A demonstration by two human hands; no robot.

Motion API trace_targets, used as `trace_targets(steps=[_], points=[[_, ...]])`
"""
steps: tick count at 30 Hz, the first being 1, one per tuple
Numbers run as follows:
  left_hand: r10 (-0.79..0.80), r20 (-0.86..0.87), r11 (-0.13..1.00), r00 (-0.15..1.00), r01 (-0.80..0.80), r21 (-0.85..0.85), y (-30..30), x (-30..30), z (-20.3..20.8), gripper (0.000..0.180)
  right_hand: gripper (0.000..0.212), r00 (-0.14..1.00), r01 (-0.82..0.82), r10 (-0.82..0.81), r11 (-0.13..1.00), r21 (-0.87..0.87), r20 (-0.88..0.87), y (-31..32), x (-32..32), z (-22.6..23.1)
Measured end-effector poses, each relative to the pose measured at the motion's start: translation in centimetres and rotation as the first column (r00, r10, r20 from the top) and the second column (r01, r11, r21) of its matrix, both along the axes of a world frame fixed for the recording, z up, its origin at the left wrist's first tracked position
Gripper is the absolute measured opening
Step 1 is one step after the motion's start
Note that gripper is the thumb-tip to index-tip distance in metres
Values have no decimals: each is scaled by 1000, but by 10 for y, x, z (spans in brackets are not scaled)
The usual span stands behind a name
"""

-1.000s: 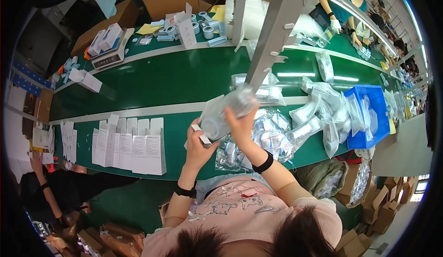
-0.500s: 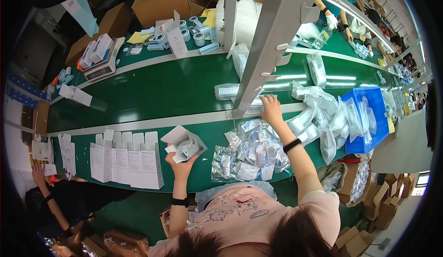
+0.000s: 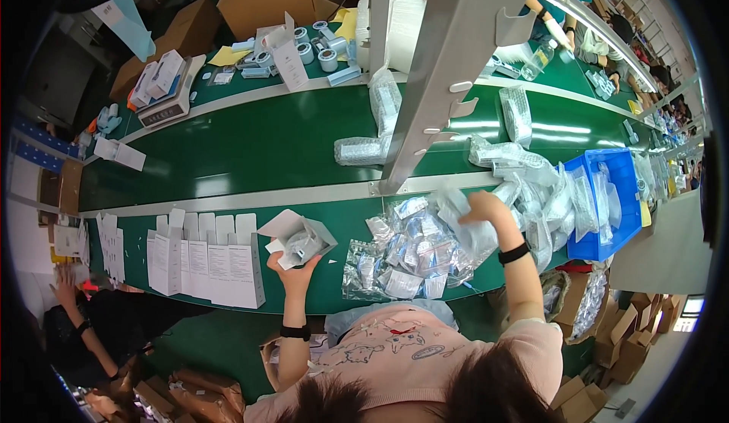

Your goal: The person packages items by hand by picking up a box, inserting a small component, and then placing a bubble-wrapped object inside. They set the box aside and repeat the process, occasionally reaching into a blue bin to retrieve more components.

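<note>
My left hand (image 3: pixel 292 275) is closed round an open white carton (image 3: pixel 323 235), its flaps spread and a clear plastic bag (image 3: pixel 300 247) inside. My right hand (image 3: pixel 488 209) grips a bubble-wrapped package (image 3: pixel 469 229), slightly smeared by motion. That package hangs over a heap of small clear bags (image 3: pixel 414 244), which hold white and blue pieces too small to name. More bubble-wrapped packages (image 3: pixel 531 184) lie piled just right of my right hand. Left of the carton stands a row of open white boxes (image 3: pixel 199 271) with raised flaps.
A metal post (image 3: pixel 429 81) rises ahead of my hands. Beyond the pale rail (image 3: pixel 304 195) runs a green conveyor belt (image 3: pixel 250 142) with several wrapped packages. A blue bin (image 3: pixel 626 218) stands at right. One co-worker's hand (image 3: pixel 67 290) shows at far left; others work at upper right.
My right hand has drawn a bubble-wrapped package from beside the post toward me, over the small bags. My left hand still holds the carton, shifted slightly left.
</note>
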State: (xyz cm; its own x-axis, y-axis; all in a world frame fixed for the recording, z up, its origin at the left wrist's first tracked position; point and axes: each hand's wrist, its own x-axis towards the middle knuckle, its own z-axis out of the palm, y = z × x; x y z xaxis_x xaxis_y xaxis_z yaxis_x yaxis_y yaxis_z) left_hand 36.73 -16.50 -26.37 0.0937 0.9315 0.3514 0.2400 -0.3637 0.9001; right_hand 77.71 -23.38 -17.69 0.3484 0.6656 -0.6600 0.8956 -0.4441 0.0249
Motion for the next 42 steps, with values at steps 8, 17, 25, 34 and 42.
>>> trace_targets(steps=[8,17,25,34,42], points=[[-41,-7,999,999,41,-36,0,5,-1,77,42,820,-105,496,620,777,-285,136,-3,-73],[63,-93,997,994,-57,57,-6,3,-2,79,47,811,-448,572,474,758,122,166,-47,-100],[95,-169,995,981,-88,50,1,5,-3,81,38,970,2,194,595,804,-146,61,10,-45],[119,-29,988,992,-116,105,2,7,-9,84,53,971,-124,218,811,571,-99,-29,68,-8],[137,-159,990,978,-131,44,2,7,-6,83,59,919,-356,291,902,245,265,62,83,-71]])
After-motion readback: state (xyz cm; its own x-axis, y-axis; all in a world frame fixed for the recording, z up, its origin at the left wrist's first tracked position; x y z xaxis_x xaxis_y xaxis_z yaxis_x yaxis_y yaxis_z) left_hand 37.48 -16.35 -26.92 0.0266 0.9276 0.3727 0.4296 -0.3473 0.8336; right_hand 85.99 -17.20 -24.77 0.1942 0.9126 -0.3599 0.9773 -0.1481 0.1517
